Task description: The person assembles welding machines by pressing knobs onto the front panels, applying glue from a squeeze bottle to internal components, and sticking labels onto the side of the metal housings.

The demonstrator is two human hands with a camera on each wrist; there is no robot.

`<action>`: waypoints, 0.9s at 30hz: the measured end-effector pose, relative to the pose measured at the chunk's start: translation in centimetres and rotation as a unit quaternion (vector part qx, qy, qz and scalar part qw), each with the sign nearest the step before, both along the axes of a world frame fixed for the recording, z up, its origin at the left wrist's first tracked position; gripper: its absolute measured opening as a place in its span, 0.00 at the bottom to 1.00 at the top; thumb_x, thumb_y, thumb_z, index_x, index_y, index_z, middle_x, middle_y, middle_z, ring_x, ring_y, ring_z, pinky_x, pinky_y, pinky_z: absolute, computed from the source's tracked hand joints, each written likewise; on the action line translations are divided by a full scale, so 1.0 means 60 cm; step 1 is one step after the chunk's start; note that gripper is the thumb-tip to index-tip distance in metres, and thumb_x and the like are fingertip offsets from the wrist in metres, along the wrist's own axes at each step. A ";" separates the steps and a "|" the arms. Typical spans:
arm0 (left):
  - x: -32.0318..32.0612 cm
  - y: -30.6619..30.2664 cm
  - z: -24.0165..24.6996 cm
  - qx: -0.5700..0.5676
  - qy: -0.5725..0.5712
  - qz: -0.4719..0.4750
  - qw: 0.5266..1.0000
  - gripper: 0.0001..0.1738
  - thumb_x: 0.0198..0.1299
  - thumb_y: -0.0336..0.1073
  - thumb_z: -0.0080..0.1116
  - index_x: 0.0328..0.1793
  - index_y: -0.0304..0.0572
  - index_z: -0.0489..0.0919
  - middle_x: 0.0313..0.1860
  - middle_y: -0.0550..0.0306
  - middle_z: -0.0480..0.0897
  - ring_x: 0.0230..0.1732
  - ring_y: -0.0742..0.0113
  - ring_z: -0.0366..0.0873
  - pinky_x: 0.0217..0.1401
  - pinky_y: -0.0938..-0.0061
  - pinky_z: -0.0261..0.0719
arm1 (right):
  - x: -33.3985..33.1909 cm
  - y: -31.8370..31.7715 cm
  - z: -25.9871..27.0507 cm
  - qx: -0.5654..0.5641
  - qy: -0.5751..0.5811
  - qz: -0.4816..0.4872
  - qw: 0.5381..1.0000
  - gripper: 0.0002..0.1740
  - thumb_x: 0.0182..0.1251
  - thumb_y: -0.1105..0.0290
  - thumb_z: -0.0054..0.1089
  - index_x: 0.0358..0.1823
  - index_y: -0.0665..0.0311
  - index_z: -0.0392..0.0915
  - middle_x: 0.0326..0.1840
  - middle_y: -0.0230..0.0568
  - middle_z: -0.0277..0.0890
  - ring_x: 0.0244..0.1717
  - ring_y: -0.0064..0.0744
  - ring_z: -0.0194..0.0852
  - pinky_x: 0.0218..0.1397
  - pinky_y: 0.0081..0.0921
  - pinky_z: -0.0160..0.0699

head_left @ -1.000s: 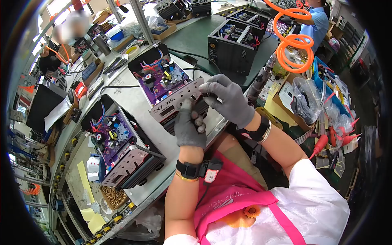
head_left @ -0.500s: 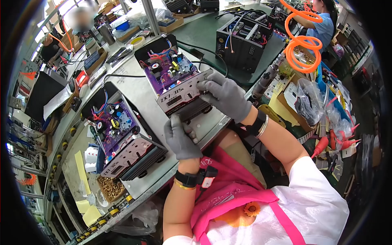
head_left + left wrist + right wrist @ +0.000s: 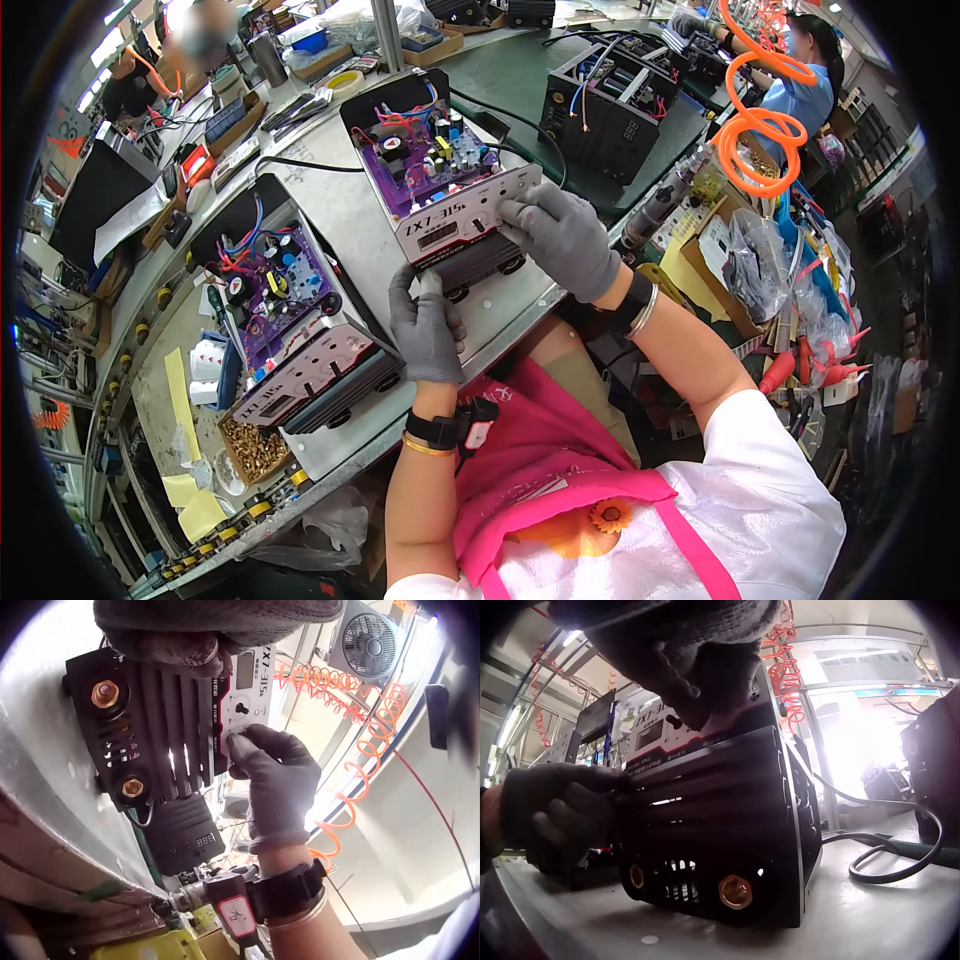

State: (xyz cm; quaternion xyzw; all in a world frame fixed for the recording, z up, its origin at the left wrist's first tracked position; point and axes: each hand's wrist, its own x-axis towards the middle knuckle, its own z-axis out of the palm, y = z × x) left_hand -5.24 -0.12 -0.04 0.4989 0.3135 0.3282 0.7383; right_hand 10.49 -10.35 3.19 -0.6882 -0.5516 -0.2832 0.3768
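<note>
A welding machine with an uncovered top (image 3: 440, 150) stands on the bench, its white front panel marked ZX7-315 facing the person. My gloved right hand (image 3: 568, 240) is at the right part of that panel, thumb and forefinger pinching a small knob that the fingers mostly hide. Left of it a black knob (image 3: 241, 709) shows on the panel in the left wrist view. My gloved left hand (image 3: 428, 328) is at the machine's lower left front corner, fingertips against the black case edge in the right wrist view. Two brass sockets, one a socket (image 3: 736, 892), sit low on the ribbed front.
A second open machine (image 3: 290, 300) stands on the left, near a box of brass fittings (image 3: 255, 450). Dark machines (image 3: 605, 115) stand behind on green matting. An orange coiled hose (image 3: 760, 150) hangs at the right, above a power driver (image 3: 655, 205). A power cable (image 3: 892, 870) loops beside the case.
My left hand has left the front panel's middle and moved down and left to the case corner. The right hand stays at the panel's right part. The head view has shifted slightly.
</note>
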 end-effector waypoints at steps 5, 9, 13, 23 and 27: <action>-0.002 0.012 -0.007 0.007 -0.003 -0.031 0.999 0.23 0.68 0.43 0.53 0.62 0.38 0.66 0.12 0.66 0.64 0.08 0.80 0.55 0.07 0.81 0.49 | 0.008 0.003 0.000 0.034 -0.126 0.012 0.991 0.08 0.55 0.71 0.67 0.27 0.61 0.75 0.26 0.38 0.69 0.24 0.38 0.73 0.22 0.33 0.70; -0.001 0.009 -0.004 0.026 0.019 -0.025 0.999 0.23 0.69 0.44 0.51 0.62 0.37 0.65 0.12 0.66 0.63 0.08 0.80 0.55 0.08 0.81 0.49 | 0.009 0.001 -0.005 0.015 -0.108 0.004 0.994 0.10 0.51 0.69 0.70 0.33 0.60 0.77 0.31 0.37 0.71 0.31 0.38 0.74 0.30 0.34 0.74; -0.035 -0.034 0.001 0.128 -0.010 0.010 0.992 0.25 0.71 0.50 0.43 0.61 0.35 0.66 0.12 0.66 0.65 0.08 0.78 0.57 0.11 0.82 0.54 | -0.004 -0.020 0.024 0.042 -0.026 -0.020 0.999 0.30 0.45 0.63 0.74 0.54 0.54 0.77 0.49 0.38 0.72 0.51 0.43 0.70 0.54 0.40 0.71; -0.081 -0.058 0.029 -0.176 -0.083 -0.246 0.949 0.25 0.71 0.51 0.44 0.56 0.34 0.71 0.28 0.55 0.75 0.19 0.75 0.66 0.18 0.81 0.65 | 0.028 -0.008 0.035 -0.009 0.030 -0.009 0.999 0.32 0.45 0.64 0.75 0.56 0.54 0.75 0.52 0.43 0.71 0.50 0.46 0.73 0.52 0.38 0.74; -0.098 -0.047 -0.005 -0.145 -0.095 -0.285 0.943 0.27 0.70 0.54 0.47 0.58 0.35 0.70 0.28 0.57 0.75 0.14 0.75 0.62 0.18 0.82 0.64 | -0.031 -0.032 0.063 0.000 0.093 0.017 0.996 0.30 0.45 0.70 0.74 0.54 0.58 0.75 0.50 0.42 0.74 0.47 0.39 0.75 0.48 0.32 0.76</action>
